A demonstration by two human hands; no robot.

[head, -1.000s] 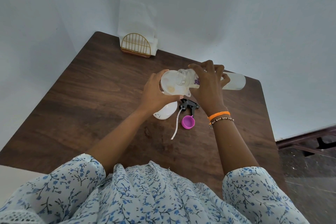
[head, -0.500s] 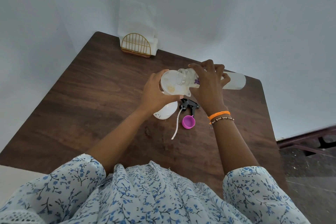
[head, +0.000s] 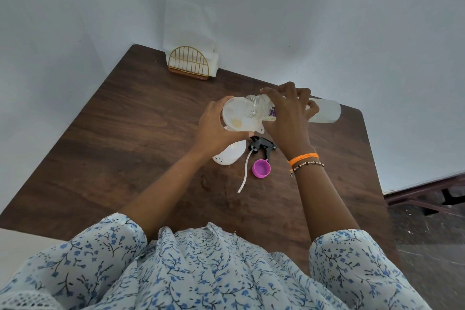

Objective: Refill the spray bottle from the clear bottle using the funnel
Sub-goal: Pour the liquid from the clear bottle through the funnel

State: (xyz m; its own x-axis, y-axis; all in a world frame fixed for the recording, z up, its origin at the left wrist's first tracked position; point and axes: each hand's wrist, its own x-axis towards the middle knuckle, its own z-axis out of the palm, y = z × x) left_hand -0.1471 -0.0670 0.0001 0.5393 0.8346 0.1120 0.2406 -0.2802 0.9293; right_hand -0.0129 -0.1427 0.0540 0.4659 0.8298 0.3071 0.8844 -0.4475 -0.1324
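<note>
R hand (head: 286,118) wraps the clear bottle (head: 324,114) round its neck end, fingers curled over the top, tipping it near flat so its open mouth sits over the funnel (head: 239,118). L hand (head: 214,128) is curled round the funnel's rim and the spray bottle (head: 230,156) under it, steadying both.

Clear bottle looks like thin, light plastic, prob. squashy and slick if wet; a hold nearer mid-body would likely balance better. Funnel is stiff but top-heavy, so likely needs bracing.

All this sits toward the table's (head: 113,146) far right corner. Spray head (head: 263,147) w/ dip tube and purple cap (head: 261,169) lie just nearer; napkin holder (head: 188,63) at the far edge.
</note>
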